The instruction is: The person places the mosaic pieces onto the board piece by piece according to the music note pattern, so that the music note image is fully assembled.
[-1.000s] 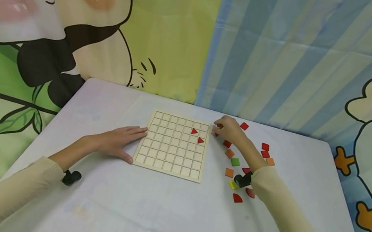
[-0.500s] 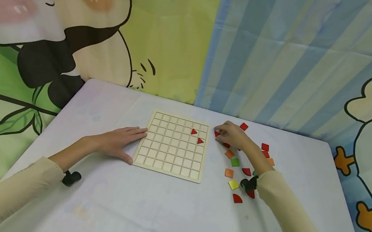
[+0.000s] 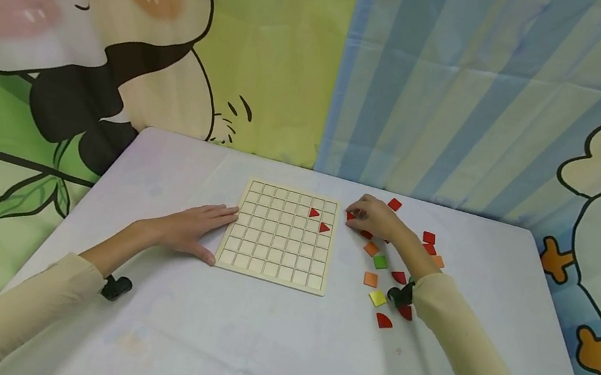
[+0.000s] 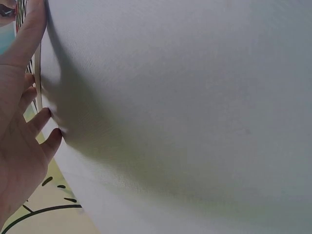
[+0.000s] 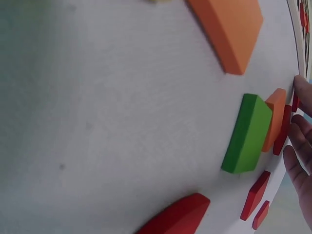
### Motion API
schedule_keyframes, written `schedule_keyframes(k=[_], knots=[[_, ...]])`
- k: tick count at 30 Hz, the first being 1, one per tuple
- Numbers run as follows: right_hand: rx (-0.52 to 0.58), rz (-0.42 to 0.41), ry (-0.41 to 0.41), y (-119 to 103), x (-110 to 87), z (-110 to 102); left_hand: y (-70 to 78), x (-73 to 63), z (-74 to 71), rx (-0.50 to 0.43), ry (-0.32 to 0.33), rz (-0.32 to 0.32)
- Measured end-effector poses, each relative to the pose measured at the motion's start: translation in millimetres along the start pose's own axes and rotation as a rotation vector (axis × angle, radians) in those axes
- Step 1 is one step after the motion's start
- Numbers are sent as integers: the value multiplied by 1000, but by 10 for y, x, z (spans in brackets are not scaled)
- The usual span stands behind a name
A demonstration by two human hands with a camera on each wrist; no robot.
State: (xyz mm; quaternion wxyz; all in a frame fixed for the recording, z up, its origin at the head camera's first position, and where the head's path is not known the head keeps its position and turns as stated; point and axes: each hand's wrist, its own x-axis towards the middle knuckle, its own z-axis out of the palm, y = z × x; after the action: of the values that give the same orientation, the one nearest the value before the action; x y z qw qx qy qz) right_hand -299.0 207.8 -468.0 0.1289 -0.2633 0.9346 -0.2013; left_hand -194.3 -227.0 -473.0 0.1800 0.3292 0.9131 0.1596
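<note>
Head view, we list one gridded board [image 3: 273, 244] on white table [image 3: 226, 335], two red triangles [image 3: 314, 213] aboard, left hand [image 3: 194, 229] — fingers outstretched — touching its nine-o'clock edge, right hand [image 3: 372, 217] pinching red piece [image 3: 350, 216] just off two o'clock.

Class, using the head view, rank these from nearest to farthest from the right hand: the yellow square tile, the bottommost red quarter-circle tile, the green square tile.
From the right hand:
1. Green square tile: a little below the hand in the picture.
2. Yellow square tile: farther down, below the green.
3. Red quarter-circle tile: lowest of all.
</note>
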Motion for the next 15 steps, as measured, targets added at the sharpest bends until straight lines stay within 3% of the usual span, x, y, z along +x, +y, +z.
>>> schedule_keyframes(k=[10, 15], knots=[[-24, 16, 51, -47, 64, 45, 24, -12, -12, 11, 10, 5], [38, -42, 116, -185, 144, 30, 50, -3, -27, 2, -8, -14]])
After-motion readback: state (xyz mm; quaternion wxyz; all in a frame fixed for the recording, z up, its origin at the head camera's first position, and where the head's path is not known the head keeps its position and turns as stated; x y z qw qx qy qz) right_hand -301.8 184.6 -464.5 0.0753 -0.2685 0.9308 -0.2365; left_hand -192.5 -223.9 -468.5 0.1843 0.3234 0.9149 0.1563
